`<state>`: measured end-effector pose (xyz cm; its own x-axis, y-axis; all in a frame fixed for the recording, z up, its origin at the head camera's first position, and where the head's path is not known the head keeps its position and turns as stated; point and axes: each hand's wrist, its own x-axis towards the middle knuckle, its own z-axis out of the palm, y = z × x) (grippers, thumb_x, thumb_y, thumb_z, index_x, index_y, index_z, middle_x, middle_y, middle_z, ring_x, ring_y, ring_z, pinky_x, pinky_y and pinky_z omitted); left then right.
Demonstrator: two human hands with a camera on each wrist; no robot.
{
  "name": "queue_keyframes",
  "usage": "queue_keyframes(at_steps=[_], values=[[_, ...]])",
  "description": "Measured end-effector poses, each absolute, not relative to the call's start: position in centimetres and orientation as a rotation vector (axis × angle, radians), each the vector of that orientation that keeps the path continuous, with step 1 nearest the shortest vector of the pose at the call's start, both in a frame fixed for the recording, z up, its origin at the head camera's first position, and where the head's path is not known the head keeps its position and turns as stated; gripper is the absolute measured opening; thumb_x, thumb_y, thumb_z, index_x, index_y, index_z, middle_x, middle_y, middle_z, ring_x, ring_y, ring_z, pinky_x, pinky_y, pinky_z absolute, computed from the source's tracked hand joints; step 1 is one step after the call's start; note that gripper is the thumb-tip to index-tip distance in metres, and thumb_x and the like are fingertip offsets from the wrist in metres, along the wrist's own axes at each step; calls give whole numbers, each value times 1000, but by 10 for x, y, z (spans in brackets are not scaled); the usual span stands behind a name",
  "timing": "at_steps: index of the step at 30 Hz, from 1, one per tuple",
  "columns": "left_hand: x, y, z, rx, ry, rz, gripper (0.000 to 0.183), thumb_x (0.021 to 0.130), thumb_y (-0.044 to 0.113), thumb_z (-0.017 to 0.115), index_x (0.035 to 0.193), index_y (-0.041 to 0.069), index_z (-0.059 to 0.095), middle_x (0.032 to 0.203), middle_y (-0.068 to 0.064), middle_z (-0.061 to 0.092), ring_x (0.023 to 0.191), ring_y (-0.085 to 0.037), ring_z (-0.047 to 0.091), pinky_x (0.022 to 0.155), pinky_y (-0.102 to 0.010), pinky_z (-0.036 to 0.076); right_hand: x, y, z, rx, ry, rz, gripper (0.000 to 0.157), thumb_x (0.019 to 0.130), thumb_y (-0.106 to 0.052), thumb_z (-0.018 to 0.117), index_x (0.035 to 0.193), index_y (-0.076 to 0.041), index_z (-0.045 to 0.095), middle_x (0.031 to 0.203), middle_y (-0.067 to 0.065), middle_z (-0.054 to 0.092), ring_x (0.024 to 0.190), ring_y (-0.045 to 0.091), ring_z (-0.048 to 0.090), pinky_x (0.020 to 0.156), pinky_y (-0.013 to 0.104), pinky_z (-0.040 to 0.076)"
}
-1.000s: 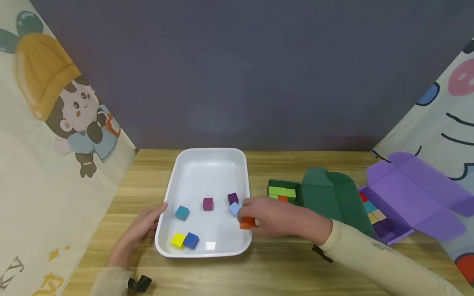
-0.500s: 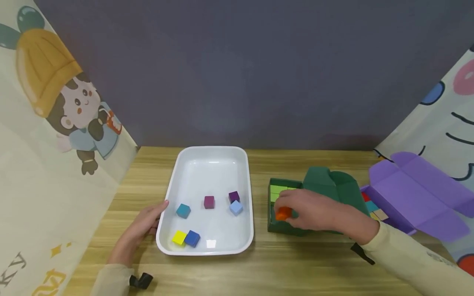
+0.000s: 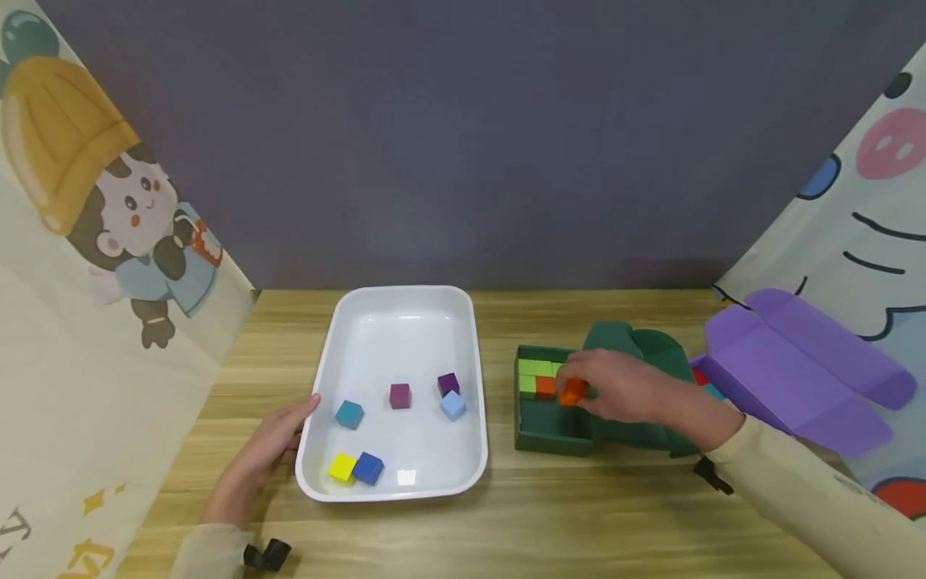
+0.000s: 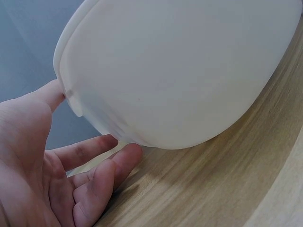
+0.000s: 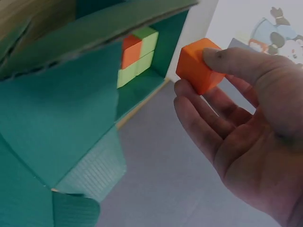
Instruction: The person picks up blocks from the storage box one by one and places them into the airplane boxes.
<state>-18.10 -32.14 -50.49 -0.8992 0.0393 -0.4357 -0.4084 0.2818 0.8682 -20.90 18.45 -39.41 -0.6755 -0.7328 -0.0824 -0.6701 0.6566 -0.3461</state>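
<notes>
My right hand (image 3: 615,384) pinches an orange cube (image 5: 199,65) between thumb and fingers, over the open green box (image 3: 553,444). Inside that box lie light green cubes (image 3: 528,367) and one orange cube (image 3: 545,388) against the far left; the front part shows bare cardboard. With the thumb on its left rim and fingers under it, my left hand (image 3: 271,438) holds the white tray (image 3: 463,474). In the tray lie a teal cube (image 3: 350,414), a yellow cube (image 3: 342,467), a blue cube (image 3: 368,468), a magenta cube (image 3: 399,396), a dark purple cube (image 3: 448,383) and a light blue cube (image 3: 452,405).
Behind my right forearm stands an open purple box (image 3: 788,362), with red and teal cubes showing at its left end. The green lid (image 3: 669,350) folds out to the right. A grey wall (image 3: 463,145) closes off the back of the wooden table (image 3: 434,539).
My right hand has carried the orange cube from the tray's right edge over to the green box, then slightly farther back over it. The left hand has stayed at the tray.
</notes>
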Motion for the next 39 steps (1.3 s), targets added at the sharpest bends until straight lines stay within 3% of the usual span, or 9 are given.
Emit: queue_keyframes(at_steps=[14, 25, 39], values=[[-181, -322, -506, -337, 2191, 1647, 80, 97, 56, 48, 137, -13, 42, 119, -27, 62, 91, -30, 69, 73, -42, 57, -233, 187, -421, -1087, 2660, -373, 27, 79, -3, 79, 97, -17, 65, 97, -2, 60, 80, 13, 56, 69, 33, 51], [-183, -322, -505, -336, 2210, 1627, 82, 96, 58, 48, 140, -10, 41, 124, -28, 59, 93, -29, 69, 74, -42, 57, -244, 180, -411, -1107, 2606, -279, 26, 78, -2, 79, 96, -13, 65, 93, -1, 59, 77, 14, 56, 66, 32, 51], [-181, -321, -507, -324, 2212, 1651, 81, 96, 58, 47, 138, -12, 43, 117, -26, 63, 90, -29, 69, 72, -42, 57, -263, 173, -426, -1101, 2527, -140, 25, 80, 0, 77, 101, -9, 66, 100, 5, 64, 88, 22, 59, 74, 36, 52]])
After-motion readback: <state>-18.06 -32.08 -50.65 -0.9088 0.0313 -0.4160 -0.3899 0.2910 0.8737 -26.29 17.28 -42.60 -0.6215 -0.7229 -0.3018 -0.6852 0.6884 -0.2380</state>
